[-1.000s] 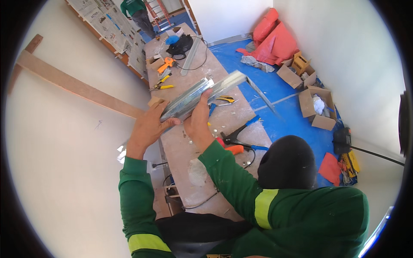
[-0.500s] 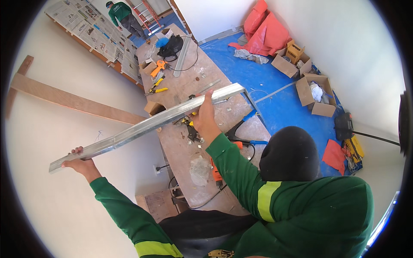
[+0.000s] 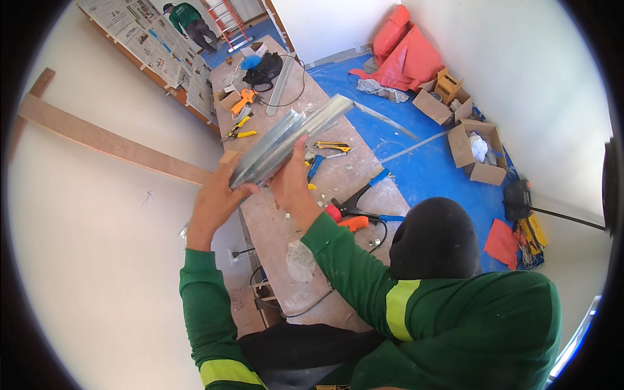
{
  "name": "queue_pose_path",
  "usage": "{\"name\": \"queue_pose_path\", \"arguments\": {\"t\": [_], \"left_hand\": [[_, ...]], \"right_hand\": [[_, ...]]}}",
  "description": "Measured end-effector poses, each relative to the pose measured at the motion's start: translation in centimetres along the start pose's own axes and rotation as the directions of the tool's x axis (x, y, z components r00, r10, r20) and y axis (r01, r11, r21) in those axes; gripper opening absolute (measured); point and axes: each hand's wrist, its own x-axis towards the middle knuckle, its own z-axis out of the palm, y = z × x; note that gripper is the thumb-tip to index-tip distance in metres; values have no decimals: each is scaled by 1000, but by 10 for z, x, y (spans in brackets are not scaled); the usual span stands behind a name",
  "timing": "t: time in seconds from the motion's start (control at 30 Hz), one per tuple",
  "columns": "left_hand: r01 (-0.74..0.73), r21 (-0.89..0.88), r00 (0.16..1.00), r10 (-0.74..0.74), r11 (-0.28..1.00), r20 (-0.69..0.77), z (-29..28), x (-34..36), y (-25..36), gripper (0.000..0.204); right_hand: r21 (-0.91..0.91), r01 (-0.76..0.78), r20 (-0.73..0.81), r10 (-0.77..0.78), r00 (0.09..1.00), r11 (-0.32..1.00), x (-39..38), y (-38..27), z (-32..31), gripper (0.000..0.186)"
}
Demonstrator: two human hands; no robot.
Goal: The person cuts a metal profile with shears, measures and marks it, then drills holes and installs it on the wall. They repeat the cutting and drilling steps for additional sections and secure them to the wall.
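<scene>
Both my hands hold a bent galvanized metal channel [image 3: 318,123] above the workbench. My left hand [image 3: 216,198] is closed around its near-left end, with the thumb along the lower edge. Closer to the middle, my right hand [image 3: 292,185] grips the channel from below. From the far right end a thinner leg angles off toward the floor. A shiny bit shows beside my left wrist; how it joins the channel is hidden. Under the channel on the bench lie a yellow utility knife [image 3: 333,147] and a black tool with blue-tipped handles [image 3: 356,203].
The long workbench [image 3: 331,305] carries yellow-handled snips [image 3: 240,134], an orange tool [image 3: 244,101], a clear plastic bag [image 3: 300,261] and cables. Cardboard boxes [image 3: 478,146] stand on the blue floor covering to the right. A wooden strip [image 3: 110,140] crosses the left wall. A person [image 3: 190,25] stands far back.
My left hand has moved right and inward, near my right hand. The channel's long left stretch no longer reaches out along the left wall, and its angled leg has swung up and right.
</scene>
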Motion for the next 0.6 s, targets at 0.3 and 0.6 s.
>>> {"name": "queue_pose_path", "arguments": {"t": [0.3, 0.6], "left_hand": [[-194, -753, 355, -670, 629, -652, -182, -43, -98, 58], [-104, -644, 282, -598, 758, -750, -200, -58, -52, 64]], "right_hand": [[136, 104, -333, -53, 941, 985, 32, -30, -28, 71], [177, -90, -351, 148, 925, 980, 24, -9, -24, 56]]}}
